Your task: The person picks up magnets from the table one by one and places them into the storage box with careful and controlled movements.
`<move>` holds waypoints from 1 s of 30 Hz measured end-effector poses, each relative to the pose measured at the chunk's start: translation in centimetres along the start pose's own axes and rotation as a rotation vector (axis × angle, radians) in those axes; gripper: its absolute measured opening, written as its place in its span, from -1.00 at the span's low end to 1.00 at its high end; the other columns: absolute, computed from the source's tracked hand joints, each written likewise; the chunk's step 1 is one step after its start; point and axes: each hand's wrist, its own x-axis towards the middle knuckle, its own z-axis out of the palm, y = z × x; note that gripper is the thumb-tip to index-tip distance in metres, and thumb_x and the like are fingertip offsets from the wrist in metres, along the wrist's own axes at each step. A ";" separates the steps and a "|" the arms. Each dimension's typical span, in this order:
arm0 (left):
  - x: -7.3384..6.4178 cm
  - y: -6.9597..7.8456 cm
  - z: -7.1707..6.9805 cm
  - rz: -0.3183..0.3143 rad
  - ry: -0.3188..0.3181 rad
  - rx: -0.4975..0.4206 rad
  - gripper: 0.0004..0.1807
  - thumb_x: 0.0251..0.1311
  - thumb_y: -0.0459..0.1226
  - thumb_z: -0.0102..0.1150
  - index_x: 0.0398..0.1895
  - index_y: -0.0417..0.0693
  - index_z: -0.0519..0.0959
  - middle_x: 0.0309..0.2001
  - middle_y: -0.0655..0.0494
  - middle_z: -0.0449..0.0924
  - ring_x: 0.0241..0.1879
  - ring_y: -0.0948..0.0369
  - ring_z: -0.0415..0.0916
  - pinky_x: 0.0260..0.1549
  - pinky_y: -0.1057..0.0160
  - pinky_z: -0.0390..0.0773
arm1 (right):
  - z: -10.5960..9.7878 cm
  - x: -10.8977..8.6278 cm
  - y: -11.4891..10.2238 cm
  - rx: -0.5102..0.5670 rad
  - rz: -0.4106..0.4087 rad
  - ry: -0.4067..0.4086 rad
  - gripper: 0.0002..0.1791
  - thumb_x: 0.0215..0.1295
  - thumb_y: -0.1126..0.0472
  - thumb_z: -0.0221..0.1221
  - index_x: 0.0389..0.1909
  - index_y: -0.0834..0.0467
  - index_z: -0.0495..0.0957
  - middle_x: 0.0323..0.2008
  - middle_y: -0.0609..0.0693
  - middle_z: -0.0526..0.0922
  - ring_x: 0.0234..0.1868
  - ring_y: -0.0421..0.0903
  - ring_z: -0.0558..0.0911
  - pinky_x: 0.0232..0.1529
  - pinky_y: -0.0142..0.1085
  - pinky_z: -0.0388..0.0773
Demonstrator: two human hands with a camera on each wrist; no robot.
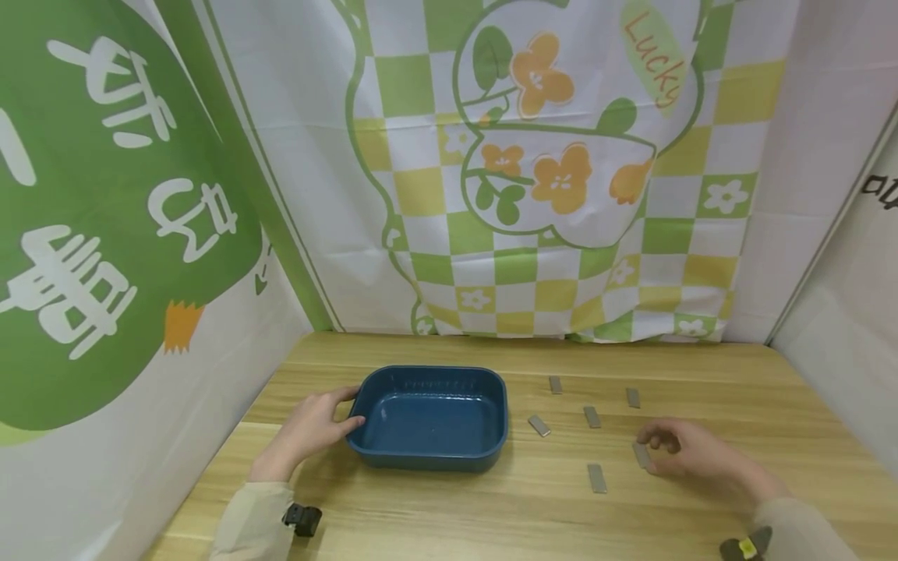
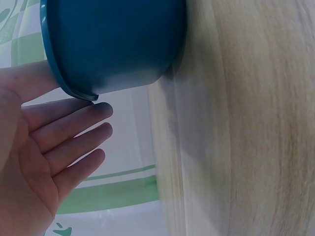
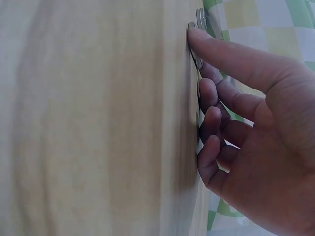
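A blue rectangular plastic basin (image 1: 429,454) with rounded corners sits on the wooden table, nothing in it. My left hand (image 1: 316,425) holds its left rim, the thumb lapping over the edge; in the left wrist view the other fingers (image 2: 74,147) are nearly straight beside the basin (image 2: 115,42). Off to the right, my right hand (image 1: 691,448) has thumb and forefinger at a small flat grey rectangular piece (image 1: 641,455). Seen from the right wrist, the thumb touches this piece (image 3: 193,46) at one end, and the remaining fingers (image 3: 210,152) curl against the tabletop.
More grey pieces lie scattered between basin and right hand: one near the basin (image 1: 539,425), one in front (image 1: 597,478), others farther back (image 1: 592,417). Printed cloth (image 1: 547,273) hangs behind the wooden table (image 1: 449,518) and on both sides.
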 end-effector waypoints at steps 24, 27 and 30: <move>0.3 -0.6 -0.6 0.004 -0.081 -0.133 -0.38 0.10 -0.16 0.31 0.22 -0.25 0.44 0.14 -0.20 0.52 0.15 -0.17 0.44 0.11 -0.19 0.40 | -0.2 0.2 0.2 0.035 0.071 -0.015 -0.49 0.03 0.03 0.37 -0.06 0.23 0.52 -0.24 -0.01 0.50 -0.29 -0.35 0.40 -0.36 -0.44 0.43; 0.4 -0.8 -0.6 0.000 -0.086 -0.157 -0.37 0.10 -0.17 0.32 0.22 -0.25 0.43 0.15 -0.20 0.51 0.17 -0.17 0.43 0.13 -0.19 0.39 | -0.2 0.2 0.2 0.034 0.067 -0.016 -0.50 0.03 0.04 0.37 -0.07 0.22 0.52 -0.24 -0.02 0.51 -0.28 -0.36 0.41 -0.34 -0.45 0.44; 0.5 -0.8 -0.6 -0.004 -0.095 -0.171 -0.36 0.09 -0.17 0.32 0.23 -0.26 0.42 0.16 -0.21 0.50 0.18 -0.17 0.42 0.13 -0.18 0.38 | -0.2 0.3 0.1 0.043 0.055 -0.020 -0.52 0.04 0.06 0.37 -0.06 0.23 0.52 -0.24 -0.02 0.51 -0.27 -0.35 0.41 -0.33 -0.45 0.45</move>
